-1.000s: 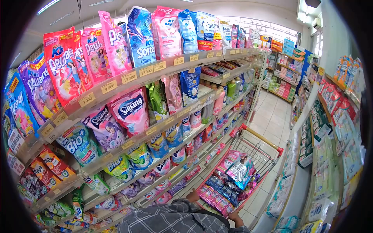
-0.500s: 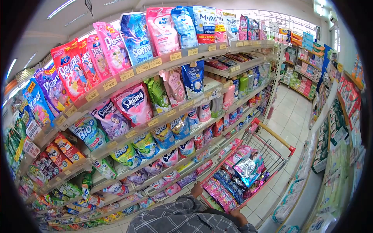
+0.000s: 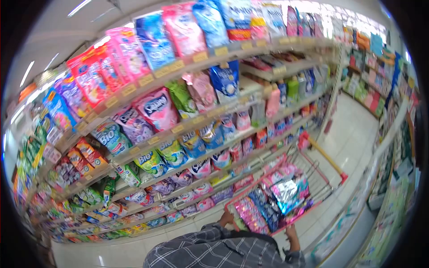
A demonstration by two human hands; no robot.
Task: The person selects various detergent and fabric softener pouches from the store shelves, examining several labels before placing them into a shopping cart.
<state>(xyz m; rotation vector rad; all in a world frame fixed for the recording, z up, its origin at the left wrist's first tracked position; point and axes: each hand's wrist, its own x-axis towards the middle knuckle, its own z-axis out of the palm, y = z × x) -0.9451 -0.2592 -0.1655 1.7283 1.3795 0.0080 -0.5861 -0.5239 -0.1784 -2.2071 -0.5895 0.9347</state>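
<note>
A red-rimmed shopping cart (image 3: pixel 324 186) stands in the aisle in front of me, its yellow handle (image 3: pixel 326 156) at the far end. My left hand (image 3: pixel 226 218) is closed on the near left corner of its rim. On the near right side, my right hand (image 3: pixel 292 237) grips the rim, slightly blurred. Inside the cart lie a shiny blue-and-pink pouch (image 3: pixel 290 196), dark blue packs (image 3: pixel 264 206) and strips of pink sachets (image 3: pixel 248 215). My checked sleeves and torso fill the bottom of the view.
A long shelf (image 3: pixel 187 64) of softener and detergent pouches runs along the left, close to the cart. Shelving with packs (image 3: pixel 393 178) lines the right side. Tiled floor (image 3: pixel 357 116) continues beyond the cart toward more shelves (image 3: pixel 364 91).
The view has tilted and shifted, blurring the picture. My right hand has moved rightward along the cart's near rim. The left hand stays at the near left corner.
</note>
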